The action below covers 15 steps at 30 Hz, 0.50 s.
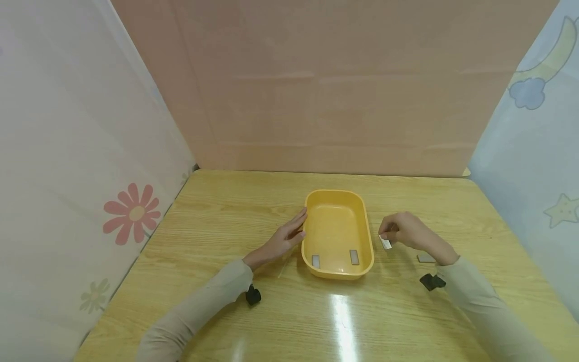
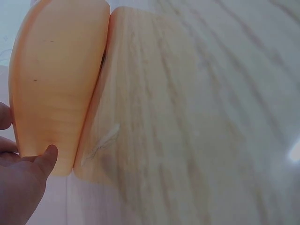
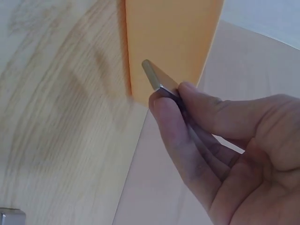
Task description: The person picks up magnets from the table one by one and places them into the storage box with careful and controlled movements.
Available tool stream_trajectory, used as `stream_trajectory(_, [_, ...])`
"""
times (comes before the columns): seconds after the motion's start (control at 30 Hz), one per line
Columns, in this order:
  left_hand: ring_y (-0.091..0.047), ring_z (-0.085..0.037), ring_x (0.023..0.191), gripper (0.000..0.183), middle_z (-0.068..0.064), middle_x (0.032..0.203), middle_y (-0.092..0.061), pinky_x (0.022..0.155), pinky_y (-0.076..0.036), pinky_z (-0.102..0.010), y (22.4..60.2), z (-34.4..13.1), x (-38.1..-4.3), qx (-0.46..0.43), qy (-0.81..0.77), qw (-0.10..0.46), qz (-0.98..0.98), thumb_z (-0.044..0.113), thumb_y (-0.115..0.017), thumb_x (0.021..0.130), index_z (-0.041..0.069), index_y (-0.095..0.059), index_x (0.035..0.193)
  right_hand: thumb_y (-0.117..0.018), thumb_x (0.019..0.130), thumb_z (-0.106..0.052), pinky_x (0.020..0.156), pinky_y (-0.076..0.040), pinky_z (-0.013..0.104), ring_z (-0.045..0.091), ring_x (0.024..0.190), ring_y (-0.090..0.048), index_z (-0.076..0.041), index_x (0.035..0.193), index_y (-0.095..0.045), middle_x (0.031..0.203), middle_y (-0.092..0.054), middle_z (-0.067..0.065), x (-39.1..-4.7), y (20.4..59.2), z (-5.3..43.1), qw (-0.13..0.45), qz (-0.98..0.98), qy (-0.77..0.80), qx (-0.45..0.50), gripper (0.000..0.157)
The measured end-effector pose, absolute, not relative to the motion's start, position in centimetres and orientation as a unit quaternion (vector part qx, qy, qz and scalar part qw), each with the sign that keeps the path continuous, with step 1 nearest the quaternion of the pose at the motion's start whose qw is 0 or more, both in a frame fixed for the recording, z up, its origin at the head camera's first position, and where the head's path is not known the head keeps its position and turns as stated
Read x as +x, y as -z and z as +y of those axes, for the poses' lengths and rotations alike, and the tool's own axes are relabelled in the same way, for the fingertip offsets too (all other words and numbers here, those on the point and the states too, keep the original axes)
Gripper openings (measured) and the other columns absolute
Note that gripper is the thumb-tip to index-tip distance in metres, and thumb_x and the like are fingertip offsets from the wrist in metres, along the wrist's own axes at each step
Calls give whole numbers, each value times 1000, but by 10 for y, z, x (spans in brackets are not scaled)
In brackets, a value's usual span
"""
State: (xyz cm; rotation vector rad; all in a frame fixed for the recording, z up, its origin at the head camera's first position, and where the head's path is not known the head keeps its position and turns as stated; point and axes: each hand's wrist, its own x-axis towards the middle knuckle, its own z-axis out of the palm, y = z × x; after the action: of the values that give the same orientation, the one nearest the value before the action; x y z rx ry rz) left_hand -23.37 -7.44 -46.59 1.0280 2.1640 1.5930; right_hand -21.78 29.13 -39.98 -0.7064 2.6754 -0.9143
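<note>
A yellow plastic basin [image 1: 334,236] stands on the wooden table between the two hands. Against its left wall rests my left hand [image 1: 282,240], fingers extended along the rim; the left wrist view shows the thumb flat on the outer wall [image 2: 61,93]. My right hand [image 1: 409,231] pinches a small flat rectangular piece [image 3: 157,77] between thumb and fingers, just right of the basin and above the table. Its edge looks silvery grey. Inside the basin, near the front, lie two similar grey pieces, one at left [image 1: 315,261] and one at right [image 1: 354,257].
Another flat grey piece [image 1: 425,259] lies on the table under the right wrist, partly covered by it. Black wrist devices sit below the left sleeve [image 1: 253,295] and the right sleeve [image 1: 432,282]. A tan backdrop [image 1: 325,100] closes the table's far edge; patterned sheets flank both sides.
</note>
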Motion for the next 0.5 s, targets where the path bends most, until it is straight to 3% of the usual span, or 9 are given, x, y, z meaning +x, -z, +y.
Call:
stream_trajectory(0.3, [-5,-30,149,56,-17,164,-1,117,-23,-41,465,-74,-231,355,-557,133,739,3,-43,106,-12,-14,152,-69,90,2,62,-58,32,18,64,-68,-1,85,-71,78,-70,3,-224,390,289,102,913,319,-234,6])
stream_trajectory(0.5, [-5,-27,150,57,-15,164,-2,117,-23,-38,465,-75,-233,354,-553,130,743,4,-44,106,-12,-15,152,-68,89,5,65,-60,42,21,66,-68,-1,85,-70,77,-70,3,-230,384,288,105,909,328,-234,8])
